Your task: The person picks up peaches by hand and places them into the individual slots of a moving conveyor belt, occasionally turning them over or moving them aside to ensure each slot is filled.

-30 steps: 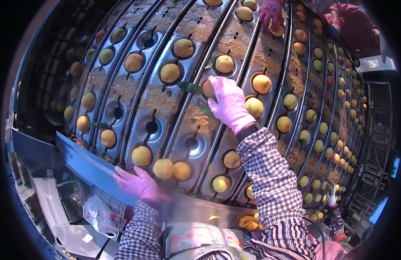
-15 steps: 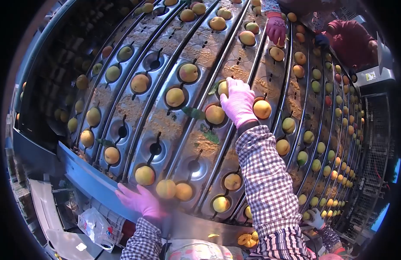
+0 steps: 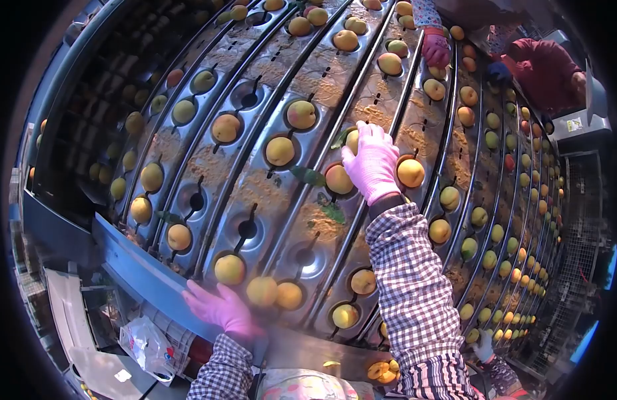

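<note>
My right hand (image 3: 374, 163), in a pink glove, reaches over the metal fruit tray (image 3: 322, 260). Its fingers curl round a yellow peach (image 3: 352, 141) that is partly hidden under them. Just below the fingers sits a blushed peach (image 3: 339, 179) in a cup, with a green leaf (image 3: 308, 176) at its left. My left hand (image 3: 220, 308), also pink-gloved, hangs over the tray's near edge with fingers spread and nothing in it. Nearest to it are a yellow peach (image 3: 229, 269) in a cup and two peaches side by side, one of them a blurred peach (image 3: 262, 291).
Slotted rows of cups hold several more peaches. A co-worker's red-gloved hand (image 3: 436, 51) is at the far side, another person's white-gloved hand (image 3: 483, 347) at lower right. A blue metal rail (image 3: 155, 277) edges the tray. Left of me lies a plastic bag (image 3: 147, 347); peach pieces (image 3: 383, 371) lie in front.
The whole view has shifted slightly to the right. My right hand stays on the same peach and my left hand stays spread. The co-worker's red glove has drawn back from a peach.
</note>
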{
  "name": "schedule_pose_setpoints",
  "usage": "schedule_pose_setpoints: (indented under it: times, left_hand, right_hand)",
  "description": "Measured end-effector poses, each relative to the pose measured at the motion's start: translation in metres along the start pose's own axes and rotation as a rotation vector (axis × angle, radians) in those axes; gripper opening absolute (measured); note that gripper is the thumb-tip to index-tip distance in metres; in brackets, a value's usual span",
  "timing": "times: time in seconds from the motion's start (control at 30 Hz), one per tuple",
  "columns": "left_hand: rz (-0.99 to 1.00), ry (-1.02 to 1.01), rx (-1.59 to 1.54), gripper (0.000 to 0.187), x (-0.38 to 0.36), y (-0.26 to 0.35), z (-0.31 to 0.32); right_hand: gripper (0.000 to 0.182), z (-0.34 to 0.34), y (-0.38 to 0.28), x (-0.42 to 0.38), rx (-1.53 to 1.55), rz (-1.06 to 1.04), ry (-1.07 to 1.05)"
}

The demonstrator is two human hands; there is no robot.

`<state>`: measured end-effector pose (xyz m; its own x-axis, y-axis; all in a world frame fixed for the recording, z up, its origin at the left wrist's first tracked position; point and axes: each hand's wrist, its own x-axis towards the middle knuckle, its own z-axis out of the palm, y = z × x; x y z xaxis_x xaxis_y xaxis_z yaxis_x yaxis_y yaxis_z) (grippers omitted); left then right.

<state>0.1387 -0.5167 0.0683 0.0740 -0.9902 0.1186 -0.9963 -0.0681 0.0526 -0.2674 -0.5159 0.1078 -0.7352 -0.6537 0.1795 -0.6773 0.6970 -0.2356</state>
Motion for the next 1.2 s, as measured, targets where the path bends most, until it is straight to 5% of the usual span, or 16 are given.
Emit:
schedule_pose_setpoints:
  times: [0.17,0.3,0.43,0.6,0.73,0.87,0.97,1.2]
  left_hand:
    - [-0.022,-0.029,0.004,0.074,0.001,0.002,-0.002]
    - [-0.030,-0.060,-0.005,0.074,0.009,0.004,-0.007]
    - [-0.037,-0.102,0.025,0.073,0.027,0.007,-0.017]
    - [-0.007,-0.090,0.037,0.073,0.063,-0.004,-0.014]
    - [-0.016,-0.101,0.016,0.073,0.088,-0.011,-0.010]
    - [-0.029,-0.111,0.015,0.073,0.112,-0.018,-0.007]
    - [-0.036,-0.091,0.012,0.073,0.126,-0.023,0.000]
    - [-0.030,-0.091,0.012,0.073,0.138,-0.027,-0.002]
  right_hand:
    - [0.043,-0.006,-0.032,-0.015,0.155,-0.165,0.143]
    - [0.036,-0.003,-0.066,-0.023,0.180,-0.222,0.040]
    - [0.053,0.003,-0.098,-0.014,0.124,-0.172,-0.164]
    - [0.052,0.033,-0.113,-0.003,0.040,-0.343,-0.145]
    - [0.053,0.025,-0.116,0.002,0.267,-0.170,-0.179]
    - [0.042,0.040,-0.112,-0.009,0.218,-0.232,0.015]
    - [0.039,0.035,-0.118,-0.008,0.252,-0.092,-0.133]
    - [0.048,0.031,-0.119,-0.011,0.280,-0.141,-0.171]
